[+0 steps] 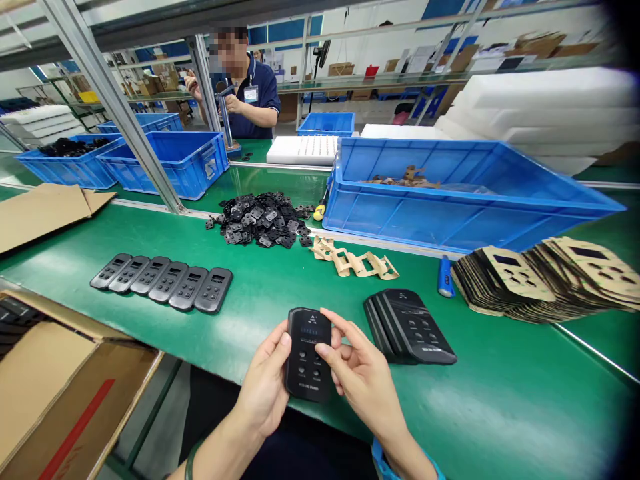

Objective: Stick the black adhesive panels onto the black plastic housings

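Note:
A black panel with a small display window and round buttons (309, 383) is held upright over the table's front edge. My left hand (265, 377) grips its left side, thumb along the edge. My right hand (357, 370) holds the right side, with the thumb on the front near the upper buttons and a finger at the top corner. Right of my hands lies a stack of similar black panels (413, 327). On the left, a row of several black housings (214, 291) lies on the green table (260, 280).
Beyond my hands are a pile of small black parts (263, 219), peeled tan backing strips (367, 265) and a large blue bin (425, 213). Backed panels (505, 283) and a blue tool (445, 277) lie right. An open carton (85, 393) stands front left. A person (255, 100) works opposite.

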